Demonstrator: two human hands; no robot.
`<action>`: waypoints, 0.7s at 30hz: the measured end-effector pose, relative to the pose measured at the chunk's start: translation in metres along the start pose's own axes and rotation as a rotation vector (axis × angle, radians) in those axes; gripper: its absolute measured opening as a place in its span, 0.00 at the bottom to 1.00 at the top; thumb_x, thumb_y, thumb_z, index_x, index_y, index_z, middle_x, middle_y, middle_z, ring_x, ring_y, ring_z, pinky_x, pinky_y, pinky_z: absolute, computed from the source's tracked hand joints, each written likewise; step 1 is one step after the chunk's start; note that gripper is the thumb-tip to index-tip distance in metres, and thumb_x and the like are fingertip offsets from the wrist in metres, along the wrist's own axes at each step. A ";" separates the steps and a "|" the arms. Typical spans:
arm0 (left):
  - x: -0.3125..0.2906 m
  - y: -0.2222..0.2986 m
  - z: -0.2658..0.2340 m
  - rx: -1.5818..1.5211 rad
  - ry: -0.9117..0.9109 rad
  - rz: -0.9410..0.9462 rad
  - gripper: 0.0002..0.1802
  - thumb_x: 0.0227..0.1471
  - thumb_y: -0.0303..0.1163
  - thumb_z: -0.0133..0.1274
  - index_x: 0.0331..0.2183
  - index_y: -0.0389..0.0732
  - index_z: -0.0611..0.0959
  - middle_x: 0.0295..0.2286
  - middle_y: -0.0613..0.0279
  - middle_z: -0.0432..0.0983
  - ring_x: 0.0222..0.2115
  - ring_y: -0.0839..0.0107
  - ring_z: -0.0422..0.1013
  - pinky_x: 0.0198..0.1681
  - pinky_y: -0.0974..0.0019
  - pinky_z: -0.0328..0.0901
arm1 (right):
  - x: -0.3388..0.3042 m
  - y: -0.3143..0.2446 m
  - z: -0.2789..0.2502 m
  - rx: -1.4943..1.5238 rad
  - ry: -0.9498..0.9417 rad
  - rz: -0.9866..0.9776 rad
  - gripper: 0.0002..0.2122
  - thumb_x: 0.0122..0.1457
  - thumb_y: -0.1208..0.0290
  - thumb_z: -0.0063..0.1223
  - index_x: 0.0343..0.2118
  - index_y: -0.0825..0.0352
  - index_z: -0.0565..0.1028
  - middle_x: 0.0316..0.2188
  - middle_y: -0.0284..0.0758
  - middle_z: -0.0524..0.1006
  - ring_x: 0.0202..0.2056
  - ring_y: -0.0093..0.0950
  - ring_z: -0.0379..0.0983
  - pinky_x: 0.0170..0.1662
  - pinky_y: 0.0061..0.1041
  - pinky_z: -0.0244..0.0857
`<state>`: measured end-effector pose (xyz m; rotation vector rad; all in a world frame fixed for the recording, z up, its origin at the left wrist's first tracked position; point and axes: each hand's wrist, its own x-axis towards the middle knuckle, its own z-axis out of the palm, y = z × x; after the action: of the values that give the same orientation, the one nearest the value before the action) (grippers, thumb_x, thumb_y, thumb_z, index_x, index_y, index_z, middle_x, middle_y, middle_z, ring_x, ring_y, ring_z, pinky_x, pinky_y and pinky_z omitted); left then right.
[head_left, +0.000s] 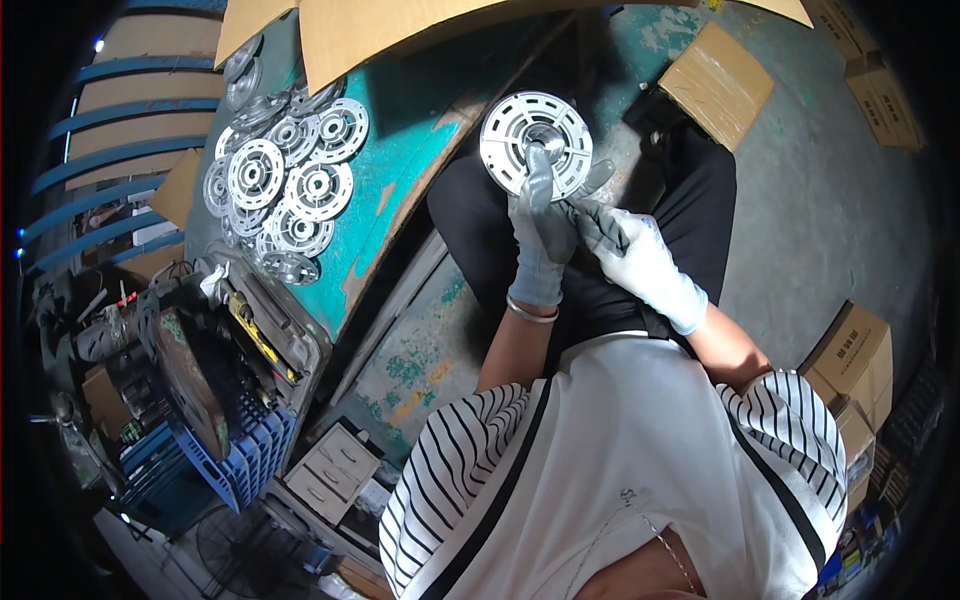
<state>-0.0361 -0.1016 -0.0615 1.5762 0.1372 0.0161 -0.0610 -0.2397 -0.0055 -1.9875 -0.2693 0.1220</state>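
I see the slotted metal disc (520,133) near the left knee (455,200); I judge it stiff, moderately heavy, best held by hub and rim; the left hand (544,220) grips it there; the right hand (640,252) curls close by, contents unclear; similar discs (256,172) crowd the green table (398,150).

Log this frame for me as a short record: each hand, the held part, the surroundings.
Left hand: gloved, holding disc, fingers across its face
Right hand: gloved, beside the left one; grip unclear
Disc: round, slotted, pale metallic
Left side: similar discs heaped on green table
Lower left: blue crate
Upper right: carton
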 end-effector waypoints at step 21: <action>-0.017 0.032 -0.014 -0.786 0.100 0.025 0.26 0.47 0.18 0.51 0.50 0.37 0.69 0.41 0.57 0.72 0.37 0.71 0.72 0.39 0.71 0.69 | 0.009 -0.017 -0.017 -0.145 -0.200 -0.032 0.11 0.57 0.78 0.49 0.43 0.68 0.73 0.39 0.38 0.78 0.36 0.32 0.77 0.39 0.27 0.71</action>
<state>-0.0516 -0.0897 -0.0277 0.7916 0.1641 0.1510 -0.0512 -0.2461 0.0175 -2.1161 -0.4495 0.2887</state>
